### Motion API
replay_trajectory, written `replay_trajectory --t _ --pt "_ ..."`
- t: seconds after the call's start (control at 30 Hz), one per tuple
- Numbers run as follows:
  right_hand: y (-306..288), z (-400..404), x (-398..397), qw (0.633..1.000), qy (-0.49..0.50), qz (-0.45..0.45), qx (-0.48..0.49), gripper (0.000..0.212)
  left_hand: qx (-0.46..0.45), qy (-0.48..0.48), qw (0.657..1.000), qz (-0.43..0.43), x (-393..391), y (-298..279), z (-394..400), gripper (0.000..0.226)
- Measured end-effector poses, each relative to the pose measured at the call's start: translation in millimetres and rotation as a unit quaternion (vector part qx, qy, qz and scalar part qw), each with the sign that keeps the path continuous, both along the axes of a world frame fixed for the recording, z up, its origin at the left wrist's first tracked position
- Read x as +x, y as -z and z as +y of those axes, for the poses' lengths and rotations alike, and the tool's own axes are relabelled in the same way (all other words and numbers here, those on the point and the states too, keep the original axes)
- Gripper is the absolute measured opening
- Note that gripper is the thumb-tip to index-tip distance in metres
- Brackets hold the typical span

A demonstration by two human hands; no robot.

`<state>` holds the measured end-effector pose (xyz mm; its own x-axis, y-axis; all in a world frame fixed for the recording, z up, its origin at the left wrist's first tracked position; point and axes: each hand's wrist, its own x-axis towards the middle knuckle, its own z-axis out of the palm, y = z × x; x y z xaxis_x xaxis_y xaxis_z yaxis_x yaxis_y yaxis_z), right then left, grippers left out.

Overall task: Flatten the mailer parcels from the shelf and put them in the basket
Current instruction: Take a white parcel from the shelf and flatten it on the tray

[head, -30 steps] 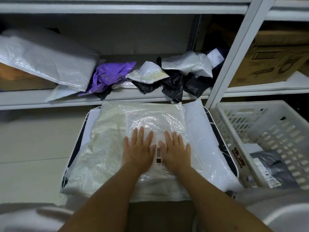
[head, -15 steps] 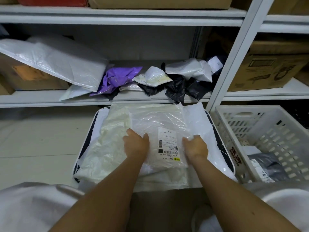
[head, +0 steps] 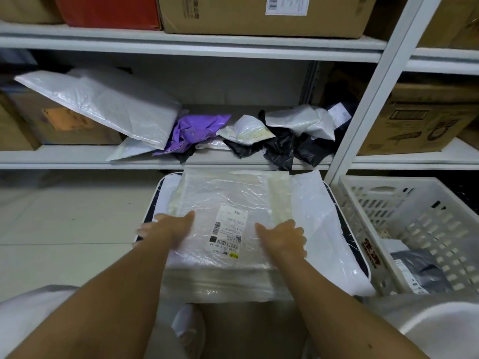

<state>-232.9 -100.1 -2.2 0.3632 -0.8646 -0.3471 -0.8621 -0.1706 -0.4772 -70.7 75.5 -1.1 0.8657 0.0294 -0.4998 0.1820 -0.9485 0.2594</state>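
While the clear mailer parcel (head: 228, 203) lies on a white stand beside the basket (head: 412, 229), its barcode label (head: 228, 231) is too small to read. The left hand (head: 166, 226) and right hand (head: 281, 237) rest at its sides with fingers loosely spread, blurred.

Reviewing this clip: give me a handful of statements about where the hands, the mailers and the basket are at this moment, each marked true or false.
1. Both hands are on the clear mailer with the printed label. True: the left hand is at its left edge, the right hand at its right edge.
2. The basket stands to the person's left. False: it is on the right, beside the shelf post.
3. The basket is empty. False: a dark mailer already lies in it.
4. A purple mailer lies on the shelf. True.
5. The right hand holds a black mailer. False: the black mailers sit untouched on the shelf.
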Motion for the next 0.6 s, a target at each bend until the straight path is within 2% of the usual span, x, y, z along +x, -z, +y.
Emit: replay_trajectory --t 0.07,0.1,0.23,0.33,0.43,0.53,0.6 --pt "3 -5 -5 0.999 0.023 -0.012 0.043 0.103 -0.059 -0.043 0.997 0.028 0 13 11 0.124" --pt "4 -9 -7 0.998 0.03 -0.021 0.057 0.103 -0.074 -0.046 0.996 0.023 -2 14 13 0.124" --pt "6 -21 -9 0.993 0.046 -0.075 0.073 0.085 0.005 0.027 0.996 -0.081 -17 3 3 0.093" --pt "0 -27 -5 0.988 0.02 -0.128 0.08 0.068 -0.038 0.047 0.993 -0.099 -26 0 -15 0.08" --pt "-7 -38 -3 0.993 0.005 -0.11 0.048 0.05 -0.049 0.044 0.993 -0.095 -31 7 -24 0.071" --pt "-3 -47 -7 0.995 -0.006 -0.042 0.09 0.062 -0.021 0.008 0.997 -0.08 -35 7 -21 0.071" --pt "4 -52 -12 0.986 0.006 -0.063 0.155 0.083 0.015 -0.006 0.997 -0.074 -37 5 -18 0.073"
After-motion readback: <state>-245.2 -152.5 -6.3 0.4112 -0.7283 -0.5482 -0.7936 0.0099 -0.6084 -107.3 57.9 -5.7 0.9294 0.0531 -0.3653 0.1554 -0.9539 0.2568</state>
